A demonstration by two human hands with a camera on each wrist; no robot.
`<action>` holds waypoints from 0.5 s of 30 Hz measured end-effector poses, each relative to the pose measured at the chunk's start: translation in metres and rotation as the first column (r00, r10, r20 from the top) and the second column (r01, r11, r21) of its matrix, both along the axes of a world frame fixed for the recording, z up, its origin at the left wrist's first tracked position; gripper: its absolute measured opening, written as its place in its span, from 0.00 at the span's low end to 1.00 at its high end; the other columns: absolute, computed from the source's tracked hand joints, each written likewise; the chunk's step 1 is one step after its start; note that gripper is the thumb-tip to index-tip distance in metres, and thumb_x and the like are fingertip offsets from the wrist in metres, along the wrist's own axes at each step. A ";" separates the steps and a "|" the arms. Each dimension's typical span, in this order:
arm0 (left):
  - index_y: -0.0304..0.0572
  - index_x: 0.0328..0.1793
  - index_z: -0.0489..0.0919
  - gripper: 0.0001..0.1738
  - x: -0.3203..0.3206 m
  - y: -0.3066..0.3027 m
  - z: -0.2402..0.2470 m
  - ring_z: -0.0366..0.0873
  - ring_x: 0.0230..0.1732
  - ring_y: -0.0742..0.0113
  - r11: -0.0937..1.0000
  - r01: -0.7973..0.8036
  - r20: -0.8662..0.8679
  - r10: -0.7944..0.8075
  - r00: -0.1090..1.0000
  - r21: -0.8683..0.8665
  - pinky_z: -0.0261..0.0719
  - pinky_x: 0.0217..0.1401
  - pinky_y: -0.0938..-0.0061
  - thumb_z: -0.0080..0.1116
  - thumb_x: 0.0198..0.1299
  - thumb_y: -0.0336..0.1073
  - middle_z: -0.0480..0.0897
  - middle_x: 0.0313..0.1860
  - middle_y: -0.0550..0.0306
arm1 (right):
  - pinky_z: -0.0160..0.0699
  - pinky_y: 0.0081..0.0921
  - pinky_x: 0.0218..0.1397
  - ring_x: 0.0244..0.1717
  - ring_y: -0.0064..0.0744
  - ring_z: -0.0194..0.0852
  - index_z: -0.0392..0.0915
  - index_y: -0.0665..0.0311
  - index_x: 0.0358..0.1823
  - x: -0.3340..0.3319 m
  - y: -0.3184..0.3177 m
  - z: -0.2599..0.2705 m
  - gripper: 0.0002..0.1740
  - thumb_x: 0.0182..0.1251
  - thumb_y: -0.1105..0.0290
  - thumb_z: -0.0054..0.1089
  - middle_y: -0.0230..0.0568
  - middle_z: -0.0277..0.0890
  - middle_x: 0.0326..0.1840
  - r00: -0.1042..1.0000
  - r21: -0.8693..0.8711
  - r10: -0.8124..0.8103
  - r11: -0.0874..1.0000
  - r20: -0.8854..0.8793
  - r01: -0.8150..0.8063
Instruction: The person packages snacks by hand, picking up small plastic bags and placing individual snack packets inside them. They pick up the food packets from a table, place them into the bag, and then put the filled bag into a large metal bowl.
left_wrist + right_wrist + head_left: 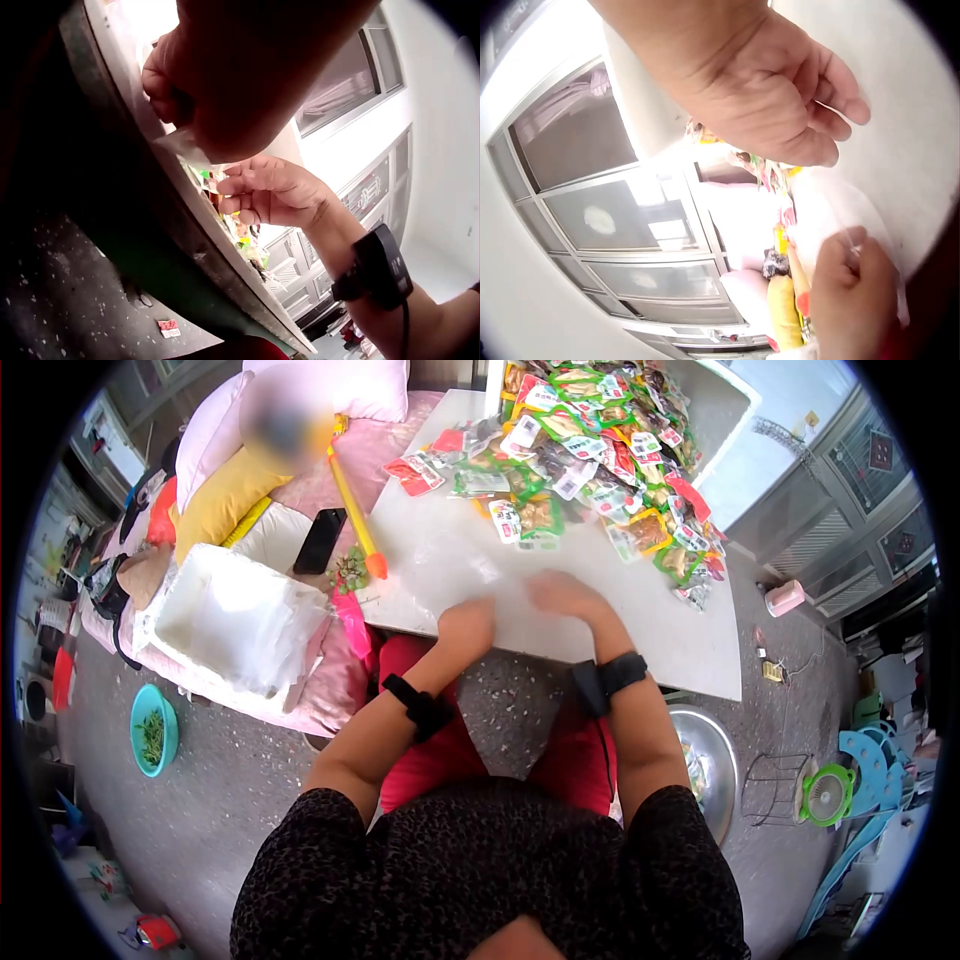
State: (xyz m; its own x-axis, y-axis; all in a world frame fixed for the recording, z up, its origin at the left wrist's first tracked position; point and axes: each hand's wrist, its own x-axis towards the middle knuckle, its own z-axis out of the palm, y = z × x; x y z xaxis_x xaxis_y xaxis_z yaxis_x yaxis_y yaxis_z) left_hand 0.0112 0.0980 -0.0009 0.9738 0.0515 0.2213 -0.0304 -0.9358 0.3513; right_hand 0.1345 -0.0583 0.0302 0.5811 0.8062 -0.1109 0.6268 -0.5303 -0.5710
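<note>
My left hand [467, 628] grips a clear plastic bag [450, 572] near the table's front edge, its fingers curled round the plastic. In the right wrist view the left fist [855, 289] pinches the bag's edge. To its right, my right hand [565, 596] is held over the table with loosely bent fingers and nothing in them; the left wrist view shows that hand [271, 192] apart from the left one. Beyond both hands, small colourful food packets [590, 450] lie heaped on the white table [640, 615] and spill from a white foam box [735, 415].
On the pink-covered seat at left are a foam box with clear bags [225, 615], a black phone [320, 541] and a yellow tube [352, 505]. A teal basin [140, 730] stands on the floor at left, a metal basin [712, 760] below the table at right.
</note>
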 end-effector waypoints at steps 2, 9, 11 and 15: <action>0.40 0.27 0.69 0.05 0.005 -0.001 -0.004 0.72 0.30 0.50 0.998 -0.023 -0.038 0.020 0.999 -0.060 0.70 0.32 0.59 0.42 0.44 0.31 0.74 0.26 0.48 | 0.68 0.34 0.39 0.34 0.50 0.68 0.68 0.69 0.36 0.032 -0.002 -0.014 0.19 0.49 0.60 0.49 0.56 0.70 0.30 0.976 0.058 -0.123 0.992 0.180 0.114; 0.40 0.25 0.69 0.05 0.007 -0.003 -0.008 0.72 0.29 0.50 0.993 -0.011 -0.016 0.009 1.000 -0.116 0.69 0.31 0.59 0.44 0.43 0.33 0.73 0.24 0.48 | 0.61 0.38 0.50 0.53 0.47 0.57 0.64 0.63 0.46 0.041 0.079 0.006 0.29 0.45 0.53 0.53 0.52 0.61 0.51 0.694 0.187 -0.611 0.786 0.382 0.589; 0.40 0.24 0.69 0.05 0.005 -0.002 -0.006 0.71 0.28 0.50 0.993 -0.005 0.001 0.005 1.000 -0.117 0.69 0.30 0.59 0.46 0.42 0.33 0.72 0.23 0.48 | 0.58 0.39 0.53 0.56 0.48 0.54 0.63 0.62 0.49 0.040 0.096 0.005 0.31 0.44 0.52 0.54 0.49 0.57 0.55 0.631 0.017 -0.552 0.760 0.546 0.650; 0.40 0.24 0.68 0.05 0.001 -0.002 -0.001 0.71 0.27 0.50 0.994 0.048 0.031 -0.045 0.999 -0.097 0.69 0.29 0.60 0.47 0.41 0.33 0.72 0.22 0.48 | 0.59 0.38 0.52 0.53 0.49 0.56 0.66 0.61 0.47 0.061 0.094 -0.030 0.24 0.48 0.59 0.50 0.49 0.62 0.50 0.566 0.105 -0.511 0.795 0.647 0.597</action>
